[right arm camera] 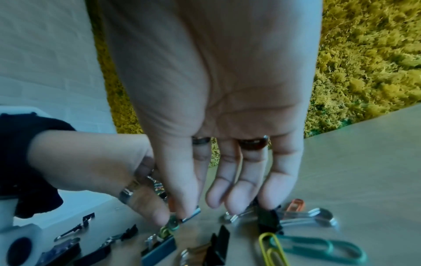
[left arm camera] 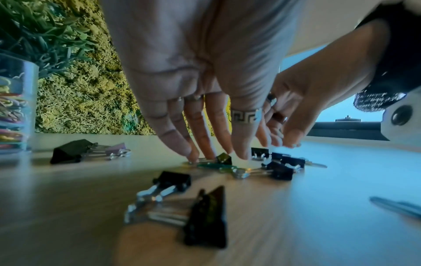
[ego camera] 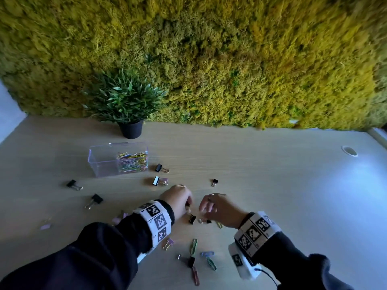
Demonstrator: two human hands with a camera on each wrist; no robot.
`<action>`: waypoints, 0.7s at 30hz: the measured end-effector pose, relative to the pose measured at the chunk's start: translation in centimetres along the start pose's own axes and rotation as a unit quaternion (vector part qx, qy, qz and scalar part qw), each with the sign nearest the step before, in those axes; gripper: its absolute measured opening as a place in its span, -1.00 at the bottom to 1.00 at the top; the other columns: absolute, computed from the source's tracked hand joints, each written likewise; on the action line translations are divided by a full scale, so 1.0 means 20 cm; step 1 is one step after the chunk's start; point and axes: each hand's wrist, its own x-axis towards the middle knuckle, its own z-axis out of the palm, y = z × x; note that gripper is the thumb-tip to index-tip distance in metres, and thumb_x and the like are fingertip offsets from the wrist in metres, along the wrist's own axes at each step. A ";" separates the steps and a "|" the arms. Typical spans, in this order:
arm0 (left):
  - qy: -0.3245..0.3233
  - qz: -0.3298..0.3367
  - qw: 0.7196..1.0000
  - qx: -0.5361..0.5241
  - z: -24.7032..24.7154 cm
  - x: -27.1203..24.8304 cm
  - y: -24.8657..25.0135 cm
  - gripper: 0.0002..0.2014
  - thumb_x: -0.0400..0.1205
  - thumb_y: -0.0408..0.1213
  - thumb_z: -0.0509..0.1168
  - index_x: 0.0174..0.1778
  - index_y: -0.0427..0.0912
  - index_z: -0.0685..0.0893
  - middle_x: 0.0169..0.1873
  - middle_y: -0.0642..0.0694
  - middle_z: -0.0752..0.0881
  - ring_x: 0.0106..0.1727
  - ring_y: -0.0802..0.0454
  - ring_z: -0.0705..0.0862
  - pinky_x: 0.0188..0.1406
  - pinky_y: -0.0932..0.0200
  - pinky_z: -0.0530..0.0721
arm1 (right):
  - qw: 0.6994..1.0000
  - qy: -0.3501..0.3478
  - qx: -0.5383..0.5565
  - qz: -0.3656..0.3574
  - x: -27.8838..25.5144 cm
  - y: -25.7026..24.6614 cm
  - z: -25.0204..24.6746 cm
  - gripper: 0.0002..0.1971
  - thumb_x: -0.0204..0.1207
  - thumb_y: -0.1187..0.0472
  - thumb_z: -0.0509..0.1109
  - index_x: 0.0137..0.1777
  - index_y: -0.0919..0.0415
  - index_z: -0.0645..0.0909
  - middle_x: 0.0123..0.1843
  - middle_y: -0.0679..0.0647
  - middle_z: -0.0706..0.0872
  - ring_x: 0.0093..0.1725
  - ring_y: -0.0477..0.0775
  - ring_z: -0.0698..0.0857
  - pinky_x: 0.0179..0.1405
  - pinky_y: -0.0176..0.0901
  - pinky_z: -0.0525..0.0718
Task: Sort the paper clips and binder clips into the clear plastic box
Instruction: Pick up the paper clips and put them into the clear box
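Note:
The clear plastic box (ego camera: pixel 100 162) stands at the back left, with coloured paper clips (ego camera: pixel 133 161) piled in its right compartment. My left hand (ego camera: pixel 189 204) reaches down to the table. In the left wrist view its fingers and thumb (left arm camera: pixel 216 156) close around a small black binder clip (left arm camera: pixel 224 158) that lies over a green paper clip (left arm camera: pixel 214 166). My right hand (ego camera: pixel 204 208) hovers just beside it, holding nothing. Its straight fingers (right arm camera: pixel 216 208) hang over a black binder clip (right arm camera: pixel 268 219) with long silver handles. Whether they touch that clip is unclear.
Black binder clips (ego camera: pixel 74 184) (ego camera: pixel 94 200) (ego camera: pixel 161 168) and purple ones (ego camera: pixel 45 227) lie scattered on the wooden table. Paper clips (ego camera: pixel 193 245) lie near the front edge. A potted plant (ego camera: pixel 130 128) stands behind the box against a moss wall. A cable hole (ego camera: pixel 349 151) is at far right.

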 end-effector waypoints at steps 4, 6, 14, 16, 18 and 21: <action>0.021 -0.003 1.000 -0.002 0.02 0.01 -0.01 -0.81 0.44 -0.38 0.46 -0.05 -0.18 0.71 -0.02 -0.08 0.62 0.03 -0.02 0.64 0.05 0.18 0.59 | 0.998 0.019 -0.053 0.008 -0.04 0.05 -0.02 -0.75 0.41 0.28 0.40 0.10 0.16 0.64 -0.15 -0.07 0.50 -0.08 -0.07 0.50 -0.07 -0.30 0.47; 0.031 -0.012 0.999 -0.017 0.02 0.01 -0.01 -0.80 0.41 -0.39 0.47 -0.07 -0.17 0.68 -0.11 -0.02 0.53 -0.07 0.02 0.57 -0.08 0.22 0.51 | 0.997 0.010 -0.063 0.040 -0.06 0.10 -0.02 -0.65 0.36 0.23 0.49 0.16 0.13 0.59 -0.04 -0.05 0.43 -0.02 -0.02 0.51 0.06 -0.19 0.53; 0.058 -0.013 0.998 -0.018 0.03 0.00 -0.02 -0.82 0.48 -0.50 0.34 -0.09 -0.14 0.65 -0.19 0.03 0.55 -0.19 0.08 0.53 -0.13 0.23 0.54 | 0.991 0.044 -0.059 0.109 -0.13 0.19 0.02 -0.33 0.23 -0.04 0.59 0.30 0.14 0.44 0.23 0.06 0.36 0.22 0.09 0.45 0.30 -0.09 0.54; 0.061 -0.010 0.998 -0.023 0.03 -0.01 -0.02 -0.79 0.47 -0.55 0.30 -0.18 -0.11 0.61 -0.18 0.01 0.54 -0.21 0.05 0.56 -0.16 0.20 0.56 | 0.992 0.062 -0.034 0.103 -0.13 0.20 0.03 -0.50 0.28 0.00 0.57 0.18 0.11 0.51 0.12 0.02 0.40 0.14 0.06 0.49 0.23 -0.12 0.55; 0.067 -0.007 0.997 -0.038 0.03 -0.01 -0.03 -0.73 0.46 -0.57 0.29 -0.25 -0.05 0.52 -0.17 -0.01 0.54 -0.22 0.04 0.57 -0.16 0.18 0.57 | 0.993 0.069 -0.023 0.094 -0.12 0.20 0.03 -0.60 0.31 0.03 0.56 0.09 0.07 0.52 0.06 0.00 0.41 0.07 0.03 0.50 0.19 -0.13 0.57; 0.050 -0.002 0.998 -0.041 0.02 -0.02 -0.04 -0.78 0.47 -0.48 0.36 -0.17 -0.04 0.58 -0.19 0.03 0.54 -0.18 0.09 0.52 -0.15 0.30 0.48 | 0.993 0.069 -0.030 0.087 -0.12 0.21 0.03 -0.54 0.32 0.06 0.55 0.17 0.14 0.51 0.06 0.00 0.41 0.09 0.11 0.56 0.18 -0.09 0.59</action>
